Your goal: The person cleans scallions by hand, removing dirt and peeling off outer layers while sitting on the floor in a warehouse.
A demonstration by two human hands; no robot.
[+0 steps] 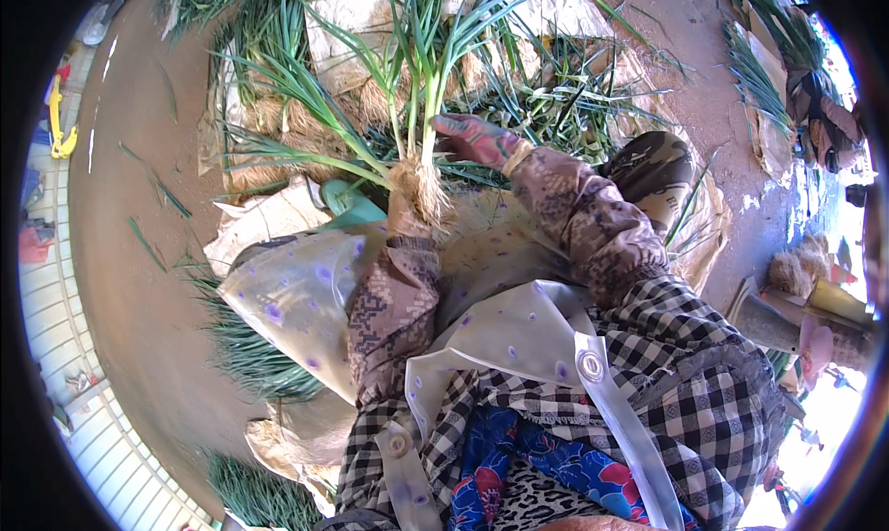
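Observation:
A bunch of green onions (430,114) stands upright in front of me, white stalks below, long green leaves fanning up and to the left. Its tangled pale roots (424,196) hang over my left hand (406,218), which is closed around the root end and mostly hidden behind it. From the right, my right hand (482,140) reaches the white stalks with its thumb against one of them. Its fingers are curled and partly hidden, closed at the stalk. A heap of loose stripped leaves (579,96) lies just beyond my right hand.
More green onions (264,77) lie on sacking (356,31) at the far left. Another bundle (255,346) is beside my left knee. A clear spotted plastic apron (306,290) covers my lap. Further bundles (759,77) lie far right, across the brown floor (139,253).

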